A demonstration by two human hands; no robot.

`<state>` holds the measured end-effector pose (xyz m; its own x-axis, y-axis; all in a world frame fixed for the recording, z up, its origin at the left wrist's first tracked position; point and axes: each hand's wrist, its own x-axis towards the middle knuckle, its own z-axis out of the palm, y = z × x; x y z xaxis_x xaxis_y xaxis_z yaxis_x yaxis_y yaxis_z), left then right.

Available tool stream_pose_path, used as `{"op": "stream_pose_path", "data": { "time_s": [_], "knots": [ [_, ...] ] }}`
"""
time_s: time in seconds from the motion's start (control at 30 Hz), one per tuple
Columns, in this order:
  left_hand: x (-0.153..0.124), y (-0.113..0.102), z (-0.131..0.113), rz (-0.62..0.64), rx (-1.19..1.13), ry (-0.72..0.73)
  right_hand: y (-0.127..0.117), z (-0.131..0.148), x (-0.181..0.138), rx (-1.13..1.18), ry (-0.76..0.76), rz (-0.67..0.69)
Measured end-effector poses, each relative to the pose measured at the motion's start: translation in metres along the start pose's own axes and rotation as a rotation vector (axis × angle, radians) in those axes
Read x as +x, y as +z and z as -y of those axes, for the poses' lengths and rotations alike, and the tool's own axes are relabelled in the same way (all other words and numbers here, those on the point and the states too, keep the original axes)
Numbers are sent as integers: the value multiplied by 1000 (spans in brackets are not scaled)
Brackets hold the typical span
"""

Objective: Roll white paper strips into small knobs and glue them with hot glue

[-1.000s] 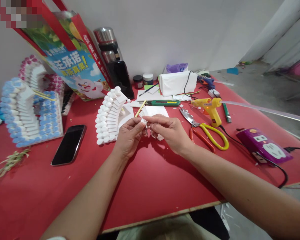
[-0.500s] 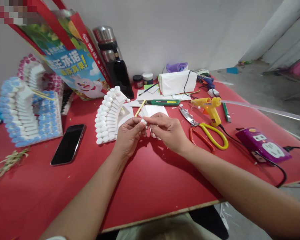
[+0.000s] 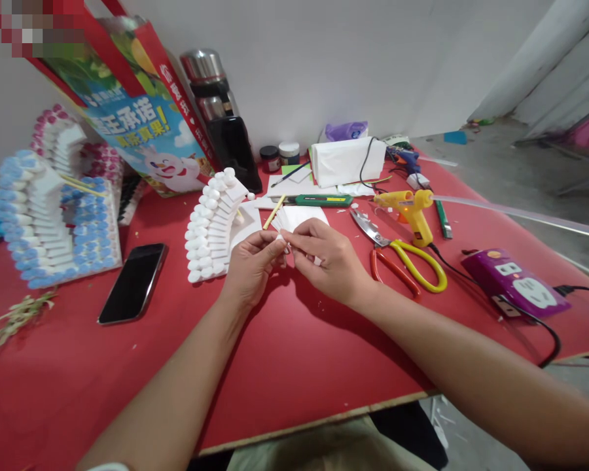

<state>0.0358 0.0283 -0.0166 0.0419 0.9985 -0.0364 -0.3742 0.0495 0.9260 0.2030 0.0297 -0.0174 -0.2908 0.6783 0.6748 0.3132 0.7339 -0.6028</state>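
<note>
Close together over the middle of the table, my two hands pinch one small white piece (image 3: pixel 281 237). My left hand (image 3: pixel 252 261) grips it between thumb and fingertips. From the other side, my right hand (image 3: pixel 326 258) has its thumb and forefinger pressed on it. Fingers cover most of the piece, so its exact kind is unclear. Just left of the hands stands a white curved staircase model (image 3: pixel 213 222) edged with round cotton-like tips. Behind my fingers lie white card strips (image 3: pixel 304 214) and a yellow stick (image 3: pixel 275 212).
A green utility knife (image 3: pixel 324 200) lies behind the hands. To the right are pliers (image 3: pixel 407 261) with red and yellow handles, a yellow glue gun (image 3: pixel 412 212) and a purple power strip (image 3: pixel 517 284). On the left are a phone (image 3: pixel 133 282) and a blue-and-white model (image 3: pixel 34 222).
My right hand has turned slightly and its fingers have closed further over the small white piece, so less of it shows. Both hands stay in the same place.
</note>
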Motion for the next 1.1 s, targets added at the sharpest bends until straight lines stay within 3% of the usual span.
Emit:
{"op": "stream_pose_path", "data": {
  "time_s": [0.2,0.33,0.47,0.6,0.73,1.1],
  "knots": [
    [0,-6,5,-29,62,17,-2,2,-1,-285,-87,130],
    [3,-10,4,-37,62,60,-5,3,0,-347,-148,181],
    [9,-11,0,-40,24,138,-11,5,3,-192,-138,103],
    [8,-10,-3,-11,6,141,-14,1,6,108,82,-39],
    [5,-8,-4,5,11,97,-11,-4,6,354,288,34],
    [2,-2,-4,-66,49,79,1,-6,-1,234,102,0]
  ]
}}
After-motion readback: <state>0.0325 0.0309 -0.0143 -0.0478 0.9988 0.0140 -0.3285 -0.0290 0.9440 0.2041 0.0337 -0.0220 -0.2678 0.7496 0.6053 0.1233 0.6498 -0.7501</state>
